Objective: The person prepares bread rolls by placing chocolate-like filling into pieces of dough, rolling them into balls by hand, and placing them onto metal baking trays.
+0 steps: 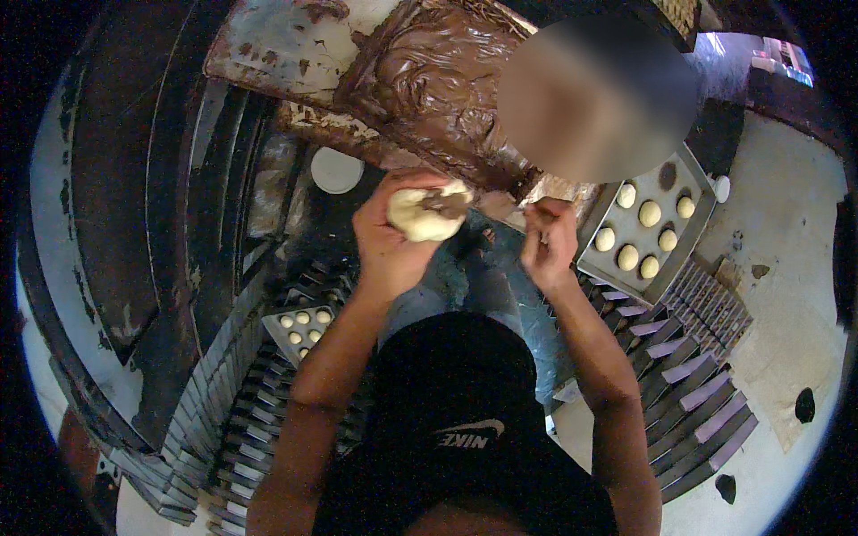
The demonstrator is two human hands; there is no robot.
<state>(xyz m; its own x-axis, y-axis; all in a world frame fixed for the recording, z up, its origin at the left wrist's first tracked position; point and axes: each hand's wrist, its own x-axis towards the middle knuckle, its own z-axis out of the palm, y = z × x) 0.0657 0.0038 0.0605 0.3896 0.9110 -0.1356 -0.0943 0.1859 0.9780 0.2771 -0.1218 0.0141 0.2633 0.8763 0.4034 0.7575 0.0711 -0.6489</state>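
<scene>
My left hand (384, 246) cups a lump of pale dough (413, 216) with a smear of brown paste (440, 204) on its top. My right hand (547, 237) is a little to the right of the dough, its fingers curled together; whatever they may hold is too small to make out. Beyond both hands lies a tray of glossy brown paste (429, 80), its right part hidden by a blurred oval. To the right, a metal tray (645, 282) carries several round dough balls (650, 213), spaced apart.
Racks of metal trays (688, 375) stand either side of my body, with a smaller tray of dough balls (304, 318) on the left. A white round lid (336, 170) sits at upper left, beside dark metal structures (134, 250). A stained board (277, 45) lies at the back.
</scene>
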